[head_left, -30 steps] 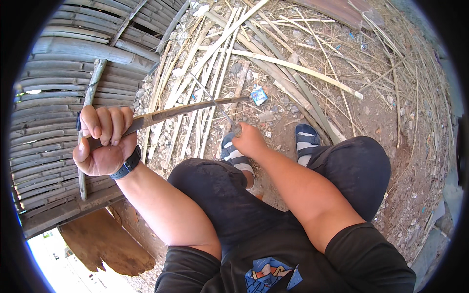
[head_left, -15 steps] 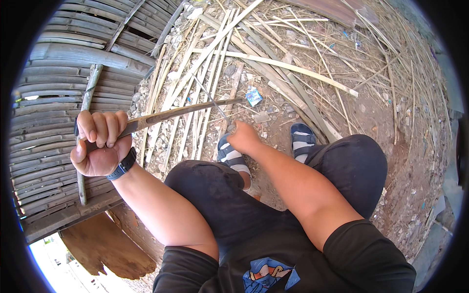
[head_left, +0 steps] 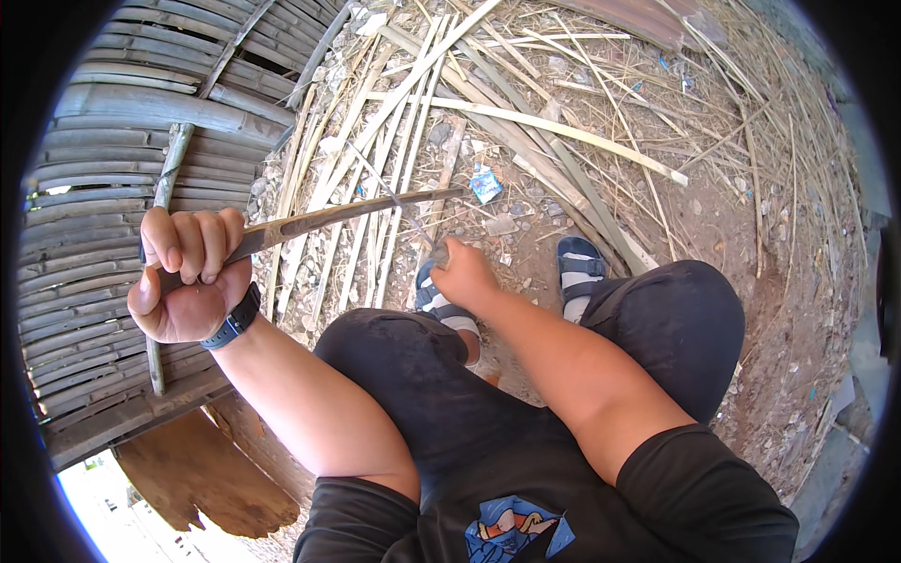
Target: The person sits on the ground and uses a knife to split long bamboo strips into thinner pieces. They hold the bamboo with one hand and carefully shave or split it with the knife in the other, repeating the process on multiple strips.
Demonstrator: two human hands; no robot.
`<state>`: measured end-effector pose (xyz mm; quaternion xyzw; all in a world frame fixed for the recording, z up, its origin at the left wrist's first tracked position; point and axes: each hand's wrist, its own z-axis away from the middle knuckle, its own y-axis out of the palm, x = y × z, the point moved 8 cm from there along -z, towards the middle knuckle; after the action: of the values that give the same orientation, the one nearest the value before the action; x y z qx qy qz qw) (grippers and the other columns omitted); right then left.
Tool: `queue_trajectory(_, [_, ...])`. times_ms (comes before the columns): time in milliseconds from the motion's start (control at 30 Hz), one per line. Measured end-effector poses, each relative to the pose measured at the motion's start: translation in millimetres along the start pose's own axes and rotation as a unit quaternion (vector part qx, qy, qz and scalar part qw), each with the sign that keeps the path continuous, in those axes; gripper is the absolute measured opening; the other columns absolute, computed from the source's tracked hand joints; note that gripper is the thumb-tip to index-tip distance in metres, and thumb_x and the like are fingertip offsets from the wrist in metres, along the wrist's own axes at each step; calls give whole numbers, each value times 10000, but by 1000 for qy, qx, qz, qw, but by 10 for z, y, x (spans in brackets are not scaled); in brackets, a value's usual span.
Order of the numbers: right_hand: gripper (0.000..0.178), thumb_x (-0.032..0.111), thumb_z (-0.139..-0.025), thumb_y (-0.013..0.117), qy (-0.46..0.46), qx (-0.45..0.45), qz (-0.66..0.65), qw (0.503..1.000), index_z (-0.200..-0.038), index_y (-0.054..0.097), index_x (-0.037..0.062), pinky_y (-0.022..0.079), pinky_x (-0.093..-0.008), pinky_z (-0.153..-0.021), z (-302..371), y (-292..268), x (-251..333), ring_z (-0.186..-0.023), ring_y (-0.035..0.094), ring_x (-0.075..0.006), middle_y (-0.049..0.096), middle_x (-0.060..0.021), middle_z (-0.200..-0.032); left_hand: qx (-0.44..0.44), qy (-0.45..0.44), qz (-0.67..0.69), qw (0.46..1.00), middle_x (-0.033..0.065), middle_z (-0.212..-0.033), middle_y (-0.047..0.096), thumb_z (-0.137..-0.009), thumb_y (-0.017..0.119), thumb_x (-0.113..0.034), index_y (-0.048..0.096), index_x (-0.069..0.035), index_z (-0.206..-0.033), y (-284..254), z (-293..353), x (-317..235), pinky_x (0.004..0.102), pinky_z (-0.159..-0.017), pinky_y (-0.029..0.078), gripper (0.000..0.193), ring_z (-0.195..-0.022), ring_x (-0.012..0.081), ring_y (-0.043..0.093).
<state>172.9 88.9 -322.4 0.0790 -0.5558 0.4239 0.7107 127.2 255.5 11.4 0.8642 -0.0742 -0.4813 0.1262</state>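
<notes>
My left hand (head_left: 192, 274), palm up with a dark watch on the wrist, is wrapped round the end of a long brown bamboo strip (head_left: 324, 219). The strip points to the right and narrows to its far tip. My right hand (head_left: 466, 272) is closed round the grip of a knife (head_left: 387, 190), whose long, thin grey blade slants up and to the left. Blade and strip cross in this view a little short of the strip's tip; whether they touch, I cannot tell. Most of the knife's handle is hidden in my fist.
Pale split bamboo strips (head_left: 526, 118) lie crossed on the littered ground ahead. A bamboo slat wall (head_left: 94, 211) stands at the left, close to my left hand. My sandalled feet (head_left: 582, 267) are below my hands. A small blue packet (head_left: 484, 185) lies near the strip's tip.
My left hand has shifted slightly left with the bamboo strip. The knife blade's far end has swung a little to the left, with my right hand nearly in place.
</notes>
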Motion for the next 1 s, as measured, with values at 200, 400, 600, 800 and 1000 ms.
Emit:
queue_trajectory(200, [466, 183, -770, 716, 17, -19, 25, 999, -1184, 595, 6, 531, -483, -830, -210, -26, -485, -952, 667, -422, 688, -261, -967, -5, -3, -5, 1000, -61, -531, 381, -822, 621, -314, 481, -138, -780, 91, -29, 37, 279, -539, 239, 229, -438, 75, 301])
queue_trajectory(400, [482, 171, -779, 702, -6, 21, -9, 1000, -1217, 592, 3, 528, -478, -886, -19, 8, 4, -1033, 658, -406, 673, -279, -1068, -14, -2, -6, 1000, -59, -530, 373, -819, 621, -309, 478, -139, -782, -36, 17, -14, 282, -540, 236, 225, -439, 82, 288])
queue_trajectory(600, [468, 180, -788, 690, 90, 12, 60, 994, -1211, 593, 3, 526, -476, -900, -160, 10, -672, -1039, 654, -411, 680, -254, -1086, -9, -4, 0, 1000, -55, -539, 381, -808, 624, -313, 490, -134, -789, 4, -19, 2, 282, -543, 236, 225, -450, 82, 289])
queue_trajectory(800, [493, 223, -781, 692, 108, 1, 39, 993, -1213, 597, 4, 521, -472, -910, 4, 73, -478, -1061, 645, -419, 677, -258, -1100, -20, -11, -10, 1000, -57, -549, 381, -812, 626, -311, 483, -140, -791, -14, 11, -8, 278, -554, 238, 224, -456, 79, 293])
queue_trajectory(1000, [477, 214, -766, 681, 104, -25, -113, 988, -1189, 605, 8, 520, -465, -870, -199, 326, -735, -989, 653, -443, 683, -267, -1030, -37, -19, -3, 999, -64, -552, 381, -790, 656, -304, 499, -159, -787, -103, 0, 9, 282, -577, 232, 214, -486, 85, 303])
